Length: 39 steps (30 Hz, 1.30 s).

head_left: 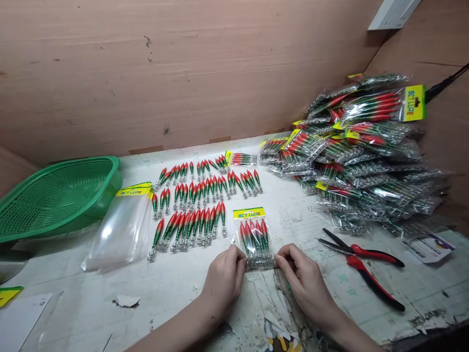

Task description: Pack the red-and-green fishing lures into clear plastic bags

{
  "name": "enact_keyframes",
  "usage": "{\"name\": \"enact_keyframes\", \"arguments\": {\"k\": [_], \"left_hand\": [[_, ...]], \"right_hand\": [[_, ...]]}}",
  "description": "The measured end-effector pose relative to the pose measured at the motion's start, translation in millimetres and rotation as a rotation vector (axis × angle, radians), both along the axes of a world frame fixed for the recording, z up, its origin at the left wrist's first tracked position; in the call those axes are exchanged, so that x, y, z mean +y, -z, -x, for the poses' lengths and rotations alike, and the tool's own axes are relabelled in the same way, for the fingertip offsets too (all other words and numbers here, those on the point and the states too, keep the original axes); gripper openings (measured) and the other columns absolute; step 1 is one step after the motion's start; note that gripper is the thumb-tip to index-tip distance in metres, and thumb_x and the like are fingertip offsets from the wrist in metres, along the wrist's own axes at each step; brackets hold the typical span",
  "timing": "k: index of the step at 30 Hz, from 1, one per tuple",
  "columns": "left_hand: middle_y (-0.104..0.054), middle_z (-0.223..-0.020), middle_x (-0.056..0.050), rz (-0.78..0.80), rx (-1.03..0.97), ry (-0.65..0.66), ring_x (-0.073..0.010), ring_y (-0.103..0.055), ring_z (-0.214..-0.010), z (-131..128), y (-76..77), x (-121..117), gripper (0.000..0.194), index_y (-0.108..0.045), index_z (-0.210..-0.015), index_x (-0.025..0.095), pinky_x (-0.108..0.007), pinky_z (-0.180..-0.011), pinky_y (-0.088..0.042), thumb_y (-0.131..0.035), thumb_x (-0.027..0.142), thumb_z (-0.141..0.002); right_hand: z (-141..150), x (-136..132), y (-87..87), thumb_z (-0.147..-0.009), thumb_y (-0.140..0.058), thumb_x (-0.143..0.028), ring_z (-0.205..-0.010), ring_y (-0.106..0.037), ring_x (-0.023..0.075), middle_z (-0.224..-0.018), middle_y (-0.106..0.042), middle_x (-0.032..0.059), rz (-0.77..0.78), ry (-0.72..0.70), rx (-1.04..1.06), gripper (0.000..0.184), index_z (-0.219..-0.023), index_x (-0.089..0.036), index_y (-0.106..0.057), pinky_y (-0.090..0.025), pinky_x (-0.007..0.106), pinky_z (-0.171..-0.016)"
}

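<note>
A clear bag of red-and-green squid lures with a yellow header card lies flat on the white worktop. My left hand pinches its lower left corner. My right hand pinches its lower right corner. Both hands have their fingers closed on the bag's bottom edge. Rows of loose lures lie just beyond and to the left of the bag.
A stack of empty clear bags lies left of the loose lures, with a green basket behind it. A tall heap of filled lure packs fills the right. Red-handled pliers lie right of my right hand. A plywood wall stands behind.
</note>
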<state>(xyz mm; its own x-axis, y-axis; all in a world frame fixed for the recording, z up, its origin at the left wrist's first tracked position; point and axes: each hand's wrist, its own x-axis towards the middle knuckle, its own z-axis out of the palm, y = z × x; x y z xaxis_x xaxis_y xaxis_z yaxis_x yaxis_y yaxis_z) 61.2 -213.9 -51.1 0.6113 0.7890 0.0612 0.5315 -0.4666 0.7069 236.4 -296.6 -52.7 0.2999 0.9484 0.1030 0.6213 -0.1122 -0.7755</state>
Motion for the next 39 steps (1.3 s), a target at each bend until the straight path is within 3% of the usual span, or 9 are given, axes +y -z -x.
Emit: {"name": "enact_keyframes", "arguments": {"k": [6, 13, 20, 23, 27, 31, 35, 37, 39], "left_hand": [[-0.054, -0.062, 0.002, 0.174, 0.154, -0.142, -0.0134, -0.048, -0.054, -14.6, -11.9, 4.9, 0.013, -0.038, -0.069, 0.023, -0.025, -0.054, -0.031, -0.042, 0.019, -0.081], [-0.055, -0.060, 0.000, 0.185, 0.304, -0.181, -0.0148, -0.048, -0.056, -24.8, -25.2, 15.4, 0.017, -0.037, -0.062, 0.022, -0.025, -0.054, -0.026, -0.046, 0.014, -0.073], [-0.062, -0.070, -0.006, 0.124, 0.383, -0.178, -0.0210, -0.058, -0.065, -28.2, -29.3, 9.9, 0.009, -0.049, -0.070, 0.020, -0.027, -0.056, -0.031, -0.044, 0.014, -0.076], [-0.063, -0.071, -0.011, 0.111, 0.404, -0.225, -0.0254, -0.061, -0.068, -29.9, -30.2, 11.0, 0.012, -0.051, -0.074, 0.018, -0.030, -0.059, -0.036, -0.045, 0.026, -0.080], [-0.062, -0.068, -0.012, 0.119, 0.395, -0.235, -0.0302, -0.061, -0.070, -29.9, -33.5, 17.7, 0.028, -0.048, -0.067, 0.020, -0.033, -0.060, -0.036, -0.051, 0.046, -0.077], [-0.054, -0.063, -0.002, 0.193, 0.148, -0.201, -0.0203, -0.054, -0.064, -22.8, -30.4, 18.8, 0.027, -0.040, -0.061, 0.022, -0.028, -0.058, -0.033, -0.057, 0.039, -0.075], [-0.052, -0.060, 0.006, 0.599, -0.436, -0.217, -0.0143, -0.054, -0.059, -18.4, -24.7, 13.1, 0.034, -0.040, -0.077, 0.023, -0.025, -0.058, -0.039, -0.068, 0.039, -0.069], [-0.064, -0.073, 0.001, 0.814, -0.665, -0.222, -0.0170, -0.062, -0.068, -19.2, -25.3, 11.0, 0.048, -0.043, -0.091, 0.022, -0.029, -0.067, -0.047, -0.077, 0.037, -0.060], [-0.070, -0.091, -0.007, 0.902, -0.752, -0.199, -0.0215, -0.066, -0.083, -20.5, -27.4, 10.7, 0.059, -0.047, -0.099, 0.020, -0.034, -0.078, -0.050, -0.083, 0.032, -0.054]], "right_hand": [[12.9, 13.1, 2.5, -0.089, -0.039, -0.033, -0.062, -0.049, 0.0163, -0.065, -0.053, 0.0001, 0.079, 0.146, -0.044, 0.022, -0.070, -0.022, -0.042, -0.036, 0.027, -0.057], [14.6, 26.6, 4.8, -0.080, -0.041, -0.026, -0.050, -0.040, 0.0130, -0.055, -0.047, -0.0026, 0.150, 0.211, -0.079, 0.018, -0.063, -0.023, -0.036, -0.026, 0.025, -0.051], [12.7, 26.3, 5.7, -0.079, -0.042, -0.028, -0.054, -0.047, 0.0144, -0.059, -0.051, -0.0010, 0.066, 0.225, -0.039, 0.016, -0.064, -0.023, -0.040, -0.033, 0.025, -0.052], [9.8, 26.7, 7.2, -0.084, -0.042, -0.039, -0.057, -0.051, 0.0159, -0.063, -0.056, 0.0012, 0.033, 0.230, 0.014, 0.024, -0.068, -0.022, -0.047, -0.039, 0.027, -0.053], [8.8, 30.5, 10.6, -0.075, -0.057, -0.045, -0.060, -0.052, 0.0179, -0.064, -0.055, 0.0012, 0.010, 0.251, 0.070, 0.025, -0.068, -0.021, -0.050, -0.041, 0.030, -0.058], [9.4, 30.1, 8.9, -0.077, -0.052, -0.045, -0.058, -0.049, 0.0162, -0.062, -0.052, 0.0005, -0.022, 0.198, 0.174, 0.029, -0.062, -0.021, -0.047, -0.041, 0.028, -0.055], [12.4, 21.6, -1.3, -0.082, -0.047, -0.051, -0.056, -0.048, 0.0139, -0.062, -0.050, -0.0012, -0.053, 0.118, 0.284, 0.035, -0.067, -0.020, -0.049, -0.040, 0.025, -0.051], [14.9, 16.2, -7.9, -0.085, -0.048, -0.049, -0.059, -0.049, 0.0139, -0.065, -0.051, -0.0007, -0.081, 0.087, 0.292, 0.034, -0.069, -0.020, -0.050, -0.039, 0.024, -0.052], [17.3, 11.1, -14.0, -0.088, -0.048, -0.043, -0.064, -0.049, 0.0146, -0.068, -0.051, 0.0000, -0.151, 0.056, 0.234, 0.030, -0.069, -0.020, -0.050, -0.040, 0.025, -0.057]]}}
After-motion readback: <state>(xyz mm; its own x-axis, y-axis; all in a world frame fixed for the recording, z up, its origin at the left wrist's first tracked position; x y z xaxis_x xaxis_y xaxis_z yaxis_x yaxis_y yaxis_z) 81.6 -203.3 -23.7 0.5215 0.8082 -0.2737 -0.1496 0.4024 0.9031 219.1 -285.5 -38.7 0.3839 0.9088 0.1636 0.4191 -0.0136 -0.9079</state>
